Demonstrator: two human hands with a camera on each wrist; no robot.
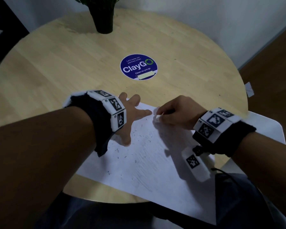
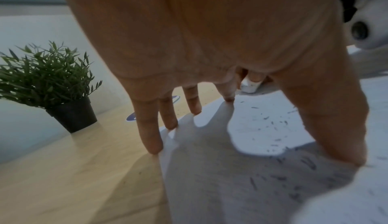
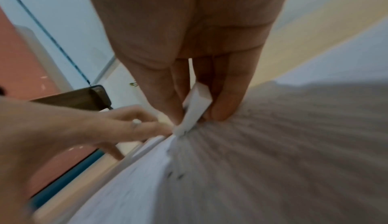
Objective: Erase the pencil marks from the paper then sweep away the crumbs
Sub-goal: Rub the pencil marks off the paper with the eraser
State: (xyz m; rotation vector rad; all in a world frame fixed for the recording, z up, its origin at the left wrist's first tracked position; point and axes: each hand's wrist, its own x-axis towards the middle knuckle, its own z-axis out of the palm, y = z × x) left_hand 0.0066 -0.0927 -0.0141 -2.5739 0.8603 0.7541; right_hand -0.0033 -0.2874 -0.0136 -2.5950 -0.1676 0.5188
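Right hand (image 1: 180,111) pinches the eraser (image 1: 157,116) at the paper's (image 1: 148,166) far edge, left hand (image 1: 132,116) pressing flat just beside it, fingers spread; crumbs (image 1: 135,142) lie nearer, toward the person.

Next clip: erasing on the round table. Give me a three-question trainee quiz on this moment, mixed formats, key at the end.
1. True or false: the left hand is lifted clear of the paper.
2. Multiple choice: the eraser is held by
A. the right hand
B. the left hand
C. neither, it lies on the table
3. Fill in: dark ____ lie scattered on the paper between the hands.

Key
1. False. Its spread fingers press the sheet's edge.
2. A. Thumb and fingers pinch it, its tip on the paper.
3. Crumbs.
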